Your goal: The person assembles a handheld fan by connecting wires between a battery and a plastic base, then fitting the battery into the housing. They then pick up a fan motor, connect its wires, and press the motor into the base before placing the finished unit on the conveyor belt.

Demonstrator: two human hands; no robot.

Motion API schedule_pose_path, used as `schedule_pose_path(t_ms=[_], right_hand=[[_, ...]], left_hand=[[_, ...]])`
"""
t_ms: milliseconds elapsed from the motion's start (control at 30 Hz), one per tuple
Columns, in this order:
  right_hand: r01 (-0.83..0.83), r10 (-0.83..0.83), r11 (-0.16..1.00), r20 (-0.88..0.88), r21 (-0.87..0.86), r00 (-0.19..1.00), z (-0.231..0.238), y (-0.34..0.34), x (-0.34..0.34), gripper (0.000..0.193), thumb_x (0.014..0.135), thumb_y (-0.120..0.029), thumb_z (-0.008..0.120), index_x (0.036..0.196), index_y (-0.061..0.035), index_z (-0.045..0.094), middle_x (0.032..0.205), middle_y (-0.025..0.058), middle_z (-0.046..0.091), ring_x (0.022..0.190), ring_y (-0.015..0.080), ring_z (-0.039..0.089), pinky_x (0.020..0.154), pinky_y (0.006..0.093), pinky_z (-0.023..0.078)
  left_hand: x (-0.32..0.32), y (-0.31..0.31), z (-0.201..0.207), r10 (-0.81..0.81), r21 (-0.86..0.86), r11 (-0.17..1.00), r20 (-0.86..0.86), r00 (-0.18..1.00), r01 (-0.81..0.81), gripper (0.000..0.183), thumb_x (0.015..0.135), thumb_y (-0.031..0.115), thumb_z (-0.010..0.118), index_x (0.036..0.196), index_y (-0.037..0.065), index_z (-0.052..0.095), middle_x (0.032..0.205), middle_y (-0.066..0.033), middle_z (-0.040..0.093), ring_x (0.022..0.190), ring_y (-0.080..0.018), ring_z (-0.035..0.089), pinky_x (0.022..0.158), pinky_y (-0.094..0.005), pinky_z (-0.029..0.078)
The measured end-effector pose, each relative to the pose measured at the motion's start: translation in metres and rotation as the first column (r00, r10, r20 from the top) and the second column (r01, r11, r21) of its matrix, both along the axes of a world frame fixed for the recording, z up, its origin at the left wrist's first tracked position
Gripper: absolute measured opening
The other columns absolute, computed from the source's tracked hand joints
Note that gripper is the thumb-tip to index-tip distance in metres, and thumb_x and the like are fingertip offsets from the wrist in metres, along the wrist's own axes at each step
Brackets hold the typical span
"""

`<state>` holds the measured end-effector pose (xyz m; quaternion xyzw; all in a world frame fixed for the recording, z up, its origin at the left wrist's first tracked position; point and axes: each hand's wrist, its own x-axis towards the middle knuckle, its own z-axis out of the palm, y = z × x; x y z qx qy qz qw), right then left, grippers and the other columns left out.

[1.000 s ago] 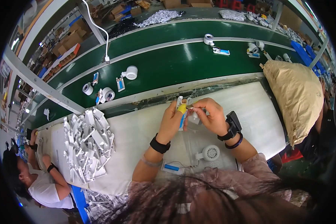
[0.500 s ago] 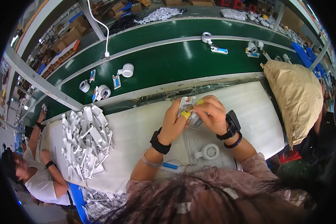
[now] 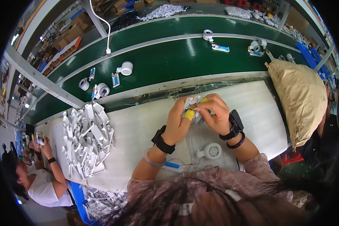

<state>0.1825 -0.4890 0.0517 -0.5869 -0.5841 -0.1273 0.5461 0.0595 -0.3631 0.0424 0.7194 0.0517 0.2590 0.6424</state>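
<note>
My left hand (image 3: 177,122) is closed around a small white plastic part (image 3: 192,101), its prongs showing beyond the fingertips. Yellow wrapping covers the thumb. Against that part, my right hand (image 3: 216,116) has its fingers pinched together, also with yellow on a fingertip. What they pinch is mostly hidden; a grey piece (image 3: 201,121) shows below them, and a thin dark wire runs by the left thumb. Nearer me on the padded bench lies a white round fan head (image 3: 213,151) with a slotted grille. Beside my left forearm is a blue cylindrical battery (image 3: 172,165) in a white holder.
A heap of white plastic housings (image 3: 88,141) lies left, above a blue bin (image 3: 78,199) of similar pieces. Fan assemblies (image 3: 126,68) rest on the green conveyor (image 3: 158,64). A brown sack (image 3: 299,100) stands right. A co-worker (image 3: 45,184) sits at the left, holding a small part.
My hands stay together, and the white part has tilted slightly between them. The co-worker's outstretched arm has come back from the conveyor, both hands now together. The view has shifted slightly.
</note>
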Motion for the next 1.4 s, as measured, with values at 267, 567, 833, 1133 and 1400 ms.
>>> schedule_pose_path(t_ms=[267, 567, 833, 1133, 1400], right_hand=[[-0.007, 0.007, 1.0, 0.066, 0.007, 0.998, 0.0041, -0.0017, 0.0029, 0.02, 0.075, 0.005, 0.072, 0.091, -0.004, 0.067, 0.087, 0.0104, 0.062, 0.08, 0.0257, 0.058, 0.07, 0.033, 0.048], [0.023, -0.026, 0.999, 0.073, 0.035, 0.997, -0.0001, 0.0018, 0.0001, 0.022, 0.07, 0.002, 0.073, 0.09, -0.0066, 0.068, 0.082, 0.0076, 0.059, 0.074, 0.0261, 0.057, 0.065, 0.0346, 0.046], [0.033, -0.035, 0.999, 0.054, 0.041, 0.998, -0.0001, 0.0037, 0.0011, 0.021, 0.071, 0.002, 0.073, 0.089, -0.0066, 0.068, 0.081, 0.0073, 0.059, 0.073, 0.0255, 0.058, 0.065, 0.0343, 0.046], [0.023, -0.023, 1.0, 0.044, 0.004, 0.999, 0.0021, 0.0028, 0.0023, 0.02, 0.072, 0.004, 0.073, 0.089, -0.0058, 0.067, 0.082, 0.0093, 0.059, 0.076, 0.0268, 0.057, 0.067, 0.0341, 0.047], [0.011, -0.011, 1.0, 0.025, 0.011, 1.0, 0.0039, 0.0033, 0.0022, 0.02, 0.07, 0.002, 0.073, 0.087, -0.0073, 0.067, 0.08, 0.0085, 0.058, 0.075, 0.0277, 0.057, 0.067, 0.0353, 0.046]], left_hand=[[0.0003, -0.0036, -0.0008, 0.004, -0.004, 1.0, 0.041, 0.999, -0.004, 0.037, 0.085, 0.006, 0.046, 0.121, -0.004, 0.05, 0.104, -0.0171, 0.059, 0.091, -0.0266, 0.059, 0.082, -0.0331, 0.046], [0.0007, -0.0006, -0.0028, -0.006, 0.139, 0.99, 0.078, 0.997, -0.005, 0.033, 0.094, 0.004, 0.037, 0.125, -0.002, 0.048, 0.088, -0.0045, 0.056, 0.063, -0.007, 0.049, 0.055, -0.0212, 0.043], [0.0004, -0.0056, 0.0047, -0.013, -0.059, 0.998, 0.011, 1.0, 0.013, 0.033, 0.088, 0.007, 0.043, 0.119, -0.003, 0.052, 0.091, -0.0095, 0.056, 0.066, -0.0142, 0.052, 0.059, -0.0267, 0.043], [0.0009, -0.0046, -0.0011, 0.007, 0.035, 0.999, 0.082, 0.997, -0.01, 0.037, 0.09, 0.014, 0.053, 0.122, -0.003, 0.051, 0.104, -0.017, 0.058, 0.09, -0.0294, 0.059, 0.08, -0.0347, 0.047], [0.001, -0.0045, -0.0011, 0.045, 0.131, 0.99, 0.04, 0.998, -0.05, 0.041, 0.091, 0.019, 0.058, 0.124, -0.003, 0.049, 0.111, -0.0197, 0.058, 0.098, -0.0348, 0.059, 0.086, -0.0367, 0.046]])
